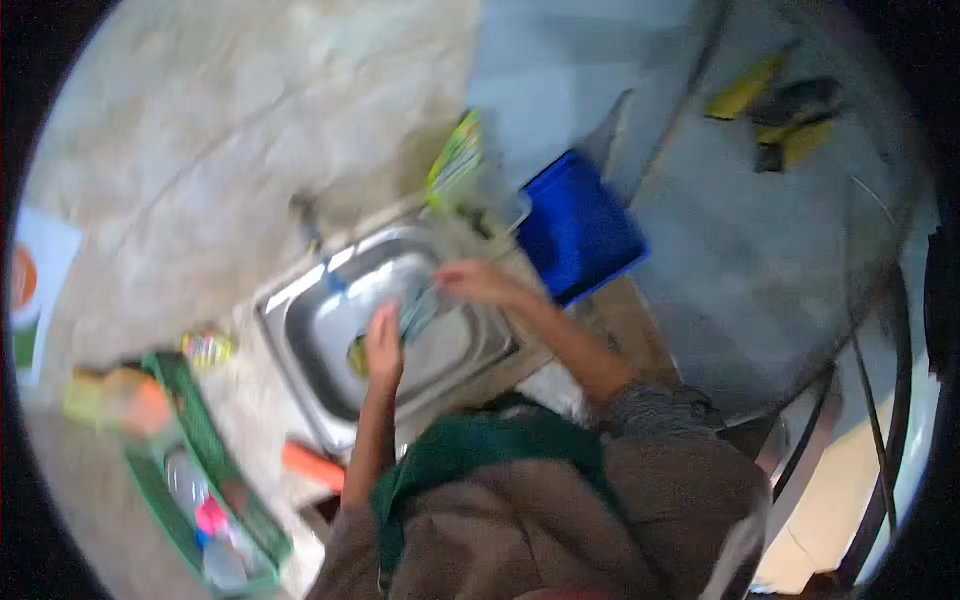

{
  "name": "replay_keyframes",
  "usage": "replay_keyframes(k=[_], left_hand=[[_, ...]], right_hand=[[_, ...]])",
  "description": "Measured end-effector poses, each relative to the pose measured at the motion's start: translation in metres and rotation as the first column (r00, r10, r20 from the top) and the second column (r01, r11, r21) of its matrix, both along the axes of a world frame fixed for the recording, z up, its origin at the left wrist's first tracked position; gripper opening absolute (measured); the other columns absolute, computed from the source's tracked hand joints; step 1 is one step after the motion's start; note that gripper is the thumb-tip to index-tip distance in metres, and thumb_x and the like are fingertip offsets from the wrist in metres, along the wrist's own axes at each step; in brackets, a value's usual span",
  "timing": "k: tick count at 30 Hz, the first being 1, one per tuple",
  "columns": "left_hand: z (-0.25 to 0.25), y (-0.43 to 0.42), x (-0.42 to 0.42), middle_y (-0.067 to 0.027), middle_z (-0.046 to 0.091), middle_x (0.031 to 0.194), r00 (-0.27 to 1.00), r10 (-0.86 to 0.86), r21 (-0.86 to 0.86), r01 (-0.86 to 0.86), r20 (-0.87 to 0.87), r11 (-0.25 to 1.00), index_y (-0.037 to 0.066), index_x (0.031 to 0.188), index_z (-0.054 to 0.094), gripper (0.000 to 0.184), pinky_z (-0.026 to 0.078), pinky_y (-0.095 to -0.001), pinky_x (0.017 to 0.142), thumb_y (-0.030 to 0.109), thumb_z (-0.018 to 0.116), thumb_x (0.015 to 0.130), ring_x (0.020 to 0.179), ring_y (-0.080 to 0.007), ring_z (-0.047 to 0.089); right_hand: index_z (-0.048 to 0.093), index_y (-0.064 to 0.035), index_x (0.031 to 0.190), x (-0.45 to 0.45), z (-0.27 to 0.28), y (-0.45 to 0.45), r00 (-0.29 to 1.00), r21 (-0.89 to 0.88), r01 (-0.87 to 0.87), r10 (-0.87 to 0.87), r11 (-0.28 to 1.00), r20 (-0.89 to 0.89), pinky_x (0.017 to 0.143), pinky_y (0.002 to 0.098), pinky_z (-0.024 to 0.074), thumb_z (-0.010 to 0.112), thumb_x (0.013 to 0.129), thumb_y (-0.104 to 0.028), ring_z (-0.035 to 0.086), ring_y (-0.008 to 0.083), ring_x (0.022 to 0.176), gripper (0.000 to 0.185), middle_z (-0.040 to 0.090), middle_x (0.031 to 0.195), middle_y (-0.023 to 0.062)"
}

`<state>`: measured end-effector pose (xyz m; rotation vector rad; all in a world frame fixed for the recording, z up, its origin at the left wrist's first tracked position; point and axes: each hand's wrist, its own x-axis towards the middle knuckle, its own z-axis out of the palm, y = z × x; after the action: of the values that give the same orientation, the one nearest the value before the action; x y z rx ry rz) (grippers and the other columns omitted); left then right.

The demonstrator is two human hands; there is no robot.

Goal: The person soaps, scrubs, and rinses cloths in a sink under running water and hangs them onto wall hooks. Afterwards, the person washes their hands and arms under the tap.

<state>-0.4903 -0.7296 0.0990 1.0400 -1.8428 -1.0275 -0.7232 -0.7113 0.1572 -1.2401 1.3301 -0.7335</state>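
Over the steel sink, both my hands are at a clear, greyish-green item, too blurred to name; it looks like a see-through container or glass. My left hand grips its left side with the fingers pointing up. On the opposite side, my right hand has its fingertips closed on the upper edge. A yellowish thing, perhaps a sponge, shows partly behind my left hand in the basin. The tap with a blue end stands at the sink's back edge.
A blue tray lies right of the sink, near a green-yellow packet. Left are a green basket with several items, a small packet and an orange-red object. Yellow-and-black items lie far right.
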Motion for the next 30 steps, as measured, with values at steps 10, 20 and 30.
replay_keyframes(k=[10,20,30], left_hand=[[0.086,-0.004,-0.044,0.0071,0.049,0.075,0.849,-0.008,0.393,0.254,-0.529,0.884,0.007,0.089,0.053,0.010,0.032,-0.0172,0.061,0.015,0.057,0.092,0.068,-0.0009,0.040],[0.124,0.011,-0.086,-0.0040,0.058,0.097,0.868,0.004,0.274,0.153,-0.496,0.949,0.005,0.096,0.051,0.015,0.041,-0.0207,0.074,0.020,0.052,0.095,0.084,-0.0072,0.050],[0.131,0.021,-0.120,-0.0118,0.060,0.100,0.903,-0.034,-0.027,0.025,-0.428,0.999,0.004,0.091,0.044,0.015,0.038,-0.0322,0.092,0.017,0.043,0.098,0.097,-0.0195,0.055]], right_hand=[[0.063,-0.0006,0.098,-0.036,0.071,0.046,0.930,-0.191,0.329,-0.281,0.925,0.236,0.077,0.0227,0.0457,0.064,0.086,-0.013,0.058,0.0091,0.083,0.017,0.065,0.089,0.0019],[0.064,-0.0044,0.100,-0.022,0.094,0.081,0.888,-0.353,0.359,-0.433,0.864,-0.156,0.068,0.0233,0.0435,0.073,0.077,-0.018,0.057,0.0104,0.076,0.028,0.065,0.088,0.0041],[0.061,-0.0008,0.096,-0.056,0.116,0.100,0.757,-0.441,0.607,-0.650,0.661,0.070,0.064,0.0191,0.0416,0.061,0.086,-0.005,0.051,0.0033,0.070,0.010,0.060,0.080,-0.0021]])
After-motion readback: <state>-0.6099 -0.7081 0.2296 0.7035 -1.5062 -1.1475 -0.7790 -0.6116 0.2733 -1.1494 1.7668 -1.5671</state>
